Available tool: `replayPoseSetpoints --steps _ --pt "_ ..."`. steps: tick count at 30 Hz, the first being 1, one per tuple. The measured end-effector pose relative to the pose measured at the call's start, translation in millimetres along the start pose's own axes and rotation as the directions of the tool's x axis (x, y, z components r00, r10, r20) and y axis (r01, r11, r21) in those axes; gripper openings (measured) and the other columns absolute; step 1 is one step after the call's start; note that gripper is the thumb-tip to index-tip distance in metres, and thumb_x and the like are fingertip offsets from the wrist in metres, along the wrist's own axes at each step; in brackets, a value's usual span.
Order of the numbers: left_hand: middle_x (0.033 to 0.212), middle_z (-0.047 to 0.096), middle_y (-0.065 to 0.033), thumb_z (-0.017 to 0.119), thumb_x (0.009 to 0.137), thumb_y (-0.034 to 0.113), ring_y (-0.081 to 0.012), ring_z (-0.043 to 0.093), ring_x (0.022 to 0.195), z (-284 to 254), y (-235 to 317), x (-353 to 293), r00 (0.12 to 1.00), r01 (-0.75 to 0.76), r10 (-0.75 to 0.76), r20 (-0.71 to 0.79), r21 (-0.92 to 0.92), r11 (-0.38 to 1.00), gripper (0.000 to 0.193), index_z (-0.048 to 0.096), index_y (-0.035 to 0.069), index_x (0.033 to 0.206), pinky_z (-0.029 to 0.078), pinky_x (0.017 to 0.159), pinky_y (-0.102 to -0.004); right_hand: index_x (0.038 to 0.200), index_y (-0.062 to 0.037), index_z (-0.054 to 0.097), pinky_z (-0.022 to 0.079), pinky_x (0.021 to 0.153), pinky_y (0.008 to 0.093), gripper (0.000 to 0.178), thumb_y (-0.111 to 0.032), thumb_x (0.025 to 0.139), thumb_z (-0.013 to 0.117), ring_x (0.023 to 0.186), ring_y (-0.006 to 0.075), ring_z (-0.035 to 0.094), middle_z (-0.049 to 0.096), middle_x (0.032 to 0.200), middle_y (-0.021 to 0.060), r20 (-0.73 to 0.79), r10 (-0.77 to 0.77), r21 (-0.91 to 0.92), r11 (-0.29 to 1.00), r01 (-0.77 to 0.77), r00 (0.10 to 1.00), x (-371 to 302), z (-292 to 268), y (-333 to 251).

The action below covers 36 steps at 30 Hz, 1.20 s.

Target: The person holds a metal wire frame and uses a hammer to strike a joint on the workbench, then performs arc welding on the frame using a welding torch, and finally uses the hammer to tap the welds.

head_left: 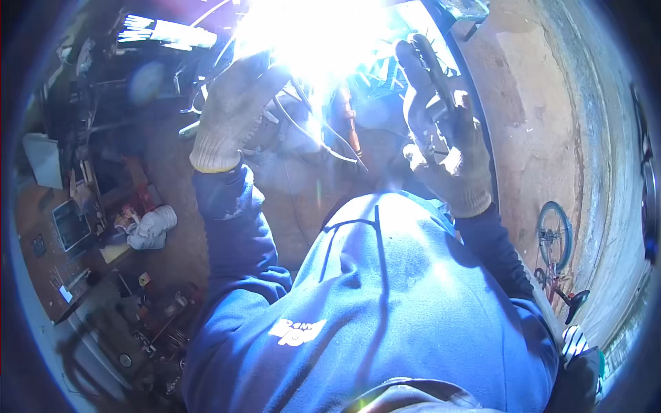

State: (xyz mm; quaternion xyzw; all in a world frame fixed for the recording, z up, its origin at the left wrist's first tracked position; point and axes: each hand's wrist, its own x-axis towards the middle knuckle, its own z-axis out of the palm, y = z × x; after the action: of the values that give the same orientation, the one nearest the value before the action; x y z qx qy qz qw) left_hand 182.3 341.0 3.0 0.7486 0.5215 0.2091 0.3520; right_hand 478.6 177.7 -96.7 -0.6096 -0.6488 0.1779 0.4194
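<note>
So my feed is half blown out by a huge white-blue glare [320, 34] at the top, right where the work is, and I can't make out what's inside it. Left hand [231, 113], in a pale knit work glove with a yellowish cuff edge, reaches up into the bright patch. Its fingertips get swallowed by the light, so I honestly can't tell if it's gripping anything.

Right hand [463, 168] wears a pale glove too, and I've got it curled around a dark tool [418, 72] with two long arms, plier-like, but too backlit for me to name properly. That tool points upward, just right of the glare.

Between the hands there's an orange-brown handle [352, 124], slanting down out of the brightness, and a thin pale cable [321, 142] that curves past just left of it. Up at far left, beyond the left hand, I see a bundle of whitish rods [180, 34].

Most of the lower middle is the blue sweatshirt [406, 296] with a white chest print. Way off right, a bicycle [554, 236] stands near a pale, worn wall [606, 172].
</note>
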Motion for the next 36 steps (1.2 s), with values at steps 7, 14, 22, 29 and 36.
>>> replayPoseSetpoints --steps 7,14,22,29,36 --pt "0.099 0.069 -0.0069 0.073 0.090 0.028 -0.0146 0.065 0.088 -5 -3 4 1.000 -0.022 0.023 -0.013 0.038 0.999 0.031 0.071 0.003 0.110 0.053 0.075 -0.0293 0.154 0.0023 0.026 0.054 0.083 0.0380 0.107 -0.014 0.067 0.087 0.101 0.0267 0.064 0.061 0.116 0.0154 -0.062 -0.012 -0.024 1.000 0.011 0.998 0 -1 -10" --pt "0.097 0.068 -0.0050 0.071 0.093 0.039 -0.0139 0.065 0.090 -5 -4 8 0.996 0.084 -0.080 0.030 -0.218 0.972 0.043 0.068 0.002 0.115 0.053 0.072 -0.0290 0.152 0.0115 0.024 0.036 0.112 0.0429 0.096 -0.011 0.077 0.080 0.137 0.0322 0.043 0.044 0.146 0.0246 -0.044 0.096 0.230 0.970 -0.084 0.994 -50 -14 6" --pt "0.119 0.066 -0.0132 0.066 0.096 0.048 -0.0213 0.064 0.111 -3 3 4 0.997 0.063 -0.045 0.070 -0.287 0.956 0.062 0.058 -0.002 0.132 0.052 0.096 -0.0355 0.154 0.0062 0.023 0.030 0.118 0.0454 0.105 -0.017 0.072 0.085 0.144 0.0354 0.039 0.038 0.155 0.0243 -0.015 0.212 0.460 0.869 -0.181 0.977 -66 -25 -12" --pt "0.117 0.067 -0.0111 0.068 0.095 0.044 -0.0191 0.064 0.109 -5 -5 2 0.997 0.059 -0.047 0.066 -0.188 0.980 0.057 0.061 0.000 0.130 0.050 0.096 -0.0335 0.154 0.0072 0.024 0.042 0.109 0.0404 0.114 -0.018 0.063 0.088 0.133 0.0306 0.053 0.050 0.144 0.0245 0.057 0.393 0.299 0.870 -0.392 0.918 -89 -30 3" --pt "0.118 0.067 -0.0120 0.068 0.094 0.045 -0.0191 0.063 0.109 -3 -4 -2 0.998 0.053 -0.043 0.049 -0.225 0.973 0.059 0.060 -0.001 0.131 0.050 0.096 -0.0333 0.155 0.0071 0.022 0.045 0.107 0.0400 0.114 -0.016 0.064 0.087 0.129 0.0302 0.056 0.054 0.141 0.0243 0.047 0.380 0.322 0.870 -0.374 0.924 -83 -28 3"
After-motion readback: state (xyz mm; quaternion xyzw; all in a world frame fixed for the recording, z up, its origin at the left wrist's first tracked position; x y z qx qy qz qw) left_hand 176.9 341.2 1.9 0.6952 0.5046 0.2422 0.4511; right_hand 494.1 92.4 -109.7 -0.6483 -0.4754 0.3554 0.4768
